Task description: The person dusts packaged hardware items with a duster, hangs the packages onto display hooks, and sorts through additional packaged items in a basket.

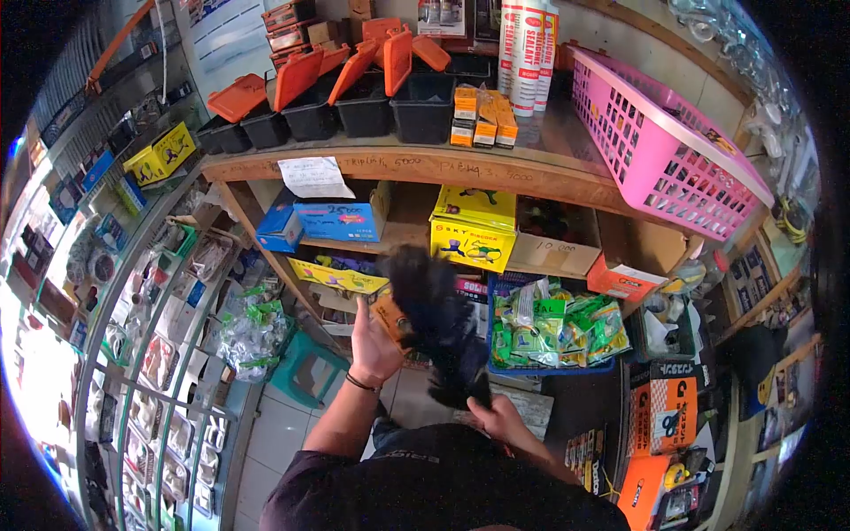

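Note:
A black feather duster (438, 314) is in my right hand (501, 419), which is closed round its lower end. Its feathers point up and to the left, in front of the shelf. My left hand (375, 343) has its thumb up and is closed on a small orange box (390, 320). The duster's feathers overlap the right side of this box, so part of it is hidden. Whether feathers and box touch, I cannot tell exactly.
Black bins (365, 111) with orange lids, orange-and-white small boxes (482, 117), sealant tubes (528, 57) and a pink basket (666, 142) stand on the shelf top. Below are a yellow box (474, 232) and a blue basket (560, 367) of packets. A glass display case (150, 389) stands left.

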### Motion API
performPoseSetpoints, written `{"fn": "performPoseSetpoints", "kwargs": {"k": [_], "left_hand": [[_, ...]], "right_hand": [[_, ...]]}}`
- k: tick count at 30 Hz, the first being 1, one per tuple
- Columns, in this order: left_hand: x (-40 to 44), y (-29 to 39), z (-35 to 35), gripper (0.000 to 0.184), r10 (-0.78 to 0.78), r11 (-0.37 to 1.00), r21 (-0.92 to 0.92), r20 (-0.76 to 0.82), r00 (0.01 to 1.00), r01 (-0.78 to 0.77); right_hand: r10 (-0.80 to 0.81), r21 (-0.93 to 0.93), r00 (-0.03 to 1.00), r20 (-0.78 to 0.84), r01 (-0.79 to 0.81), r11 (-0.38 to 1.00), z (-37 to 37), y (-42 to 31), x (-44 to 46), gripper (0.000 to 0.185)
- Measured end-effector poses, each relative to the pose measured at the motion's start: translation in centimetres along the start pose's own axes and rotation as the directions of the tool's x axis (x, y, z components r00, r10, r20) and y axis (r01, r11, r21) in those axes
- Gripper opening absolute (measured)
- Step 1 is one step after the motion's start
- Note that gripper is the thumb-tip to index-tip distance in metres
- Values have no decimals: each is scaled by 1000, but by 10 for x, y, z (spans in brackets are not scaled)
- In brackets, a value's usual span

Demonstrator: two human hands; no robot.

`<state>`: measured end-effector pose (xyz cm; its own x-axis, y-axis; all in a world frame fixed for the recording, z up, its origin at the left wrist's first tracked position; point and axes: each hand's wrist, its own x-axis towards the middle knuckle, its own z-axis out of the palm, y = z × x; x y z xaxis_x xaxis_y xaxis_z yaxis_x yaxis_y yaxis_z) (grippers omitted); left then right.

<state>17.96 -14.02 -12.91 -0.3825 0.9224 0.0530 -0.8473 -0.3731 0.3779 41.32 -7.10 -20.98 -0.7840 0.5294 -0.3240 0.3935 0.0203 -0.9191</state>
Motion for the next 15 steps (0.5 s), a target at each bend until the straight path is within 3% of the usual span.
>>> {"fn": "performPoseSetpoints", "kwargs": {"k": [1,2,4,5,6,7,8,9,10,12,13,14,15], "left_hand": [[1,-2,2,59,-10,1000,-21,67,998,11],[1,-4,4,59,-22,999,-40,131,991,28],[13,-10,-38,59,-61,996,-34,441,895,84],[6,-7,-13,61,-78,992,-53,433,898,112],[8,-10,-27,62,43,963,262,106,993,-69],[5,-9,-15,62,-4,993,119,75,997,-5],[1,-7,-1,63,-54,998,-29,48,997,56],[1,-8,6,62,-63,997,52,-10,998,64],[5,-11,-5,62,-67,996,60,-11,998,68],[15,-14,-37,62,-157,981,147,223,962,126],[14,-12,-31,59,-147,989,65,376,915,132],[12,-10,-18,59,-148,989,68,382,912,132],[7,-9,-3,60,-46,998,37,159,986,40]], "right_hand": [[-121,-153,993,10,121,981,-3,-20,-8,39],[-116,-153,993,11,117,981,-6,-25,-11,39],[-90,-308,975,205,152,939,-9,-30,-12,42],[-92,-309,976,199,152,939,-9,-21,-10,42],[-20,-181,993,120,42,983,-9,-4,-6,44],[65,-41,996,54,-62,997,-9,2,-3,45],[67,-43,996,55,-64,997,-9,5,-2,45],[29,-122,997,68,-20,992,-9,9,-1,46],[-11,-193,996,83,27,981,-7,13,0,46],[-33,-158,996,86,46,986,-4,2,-5,49],[-50,-139,995,90,62,988,-5,-10,-9,52],[-65,-128,993,96,77,989,-7,-16,-10,56],[-68,-135,993,94,81,988,-8,-12,-8,56]]}}
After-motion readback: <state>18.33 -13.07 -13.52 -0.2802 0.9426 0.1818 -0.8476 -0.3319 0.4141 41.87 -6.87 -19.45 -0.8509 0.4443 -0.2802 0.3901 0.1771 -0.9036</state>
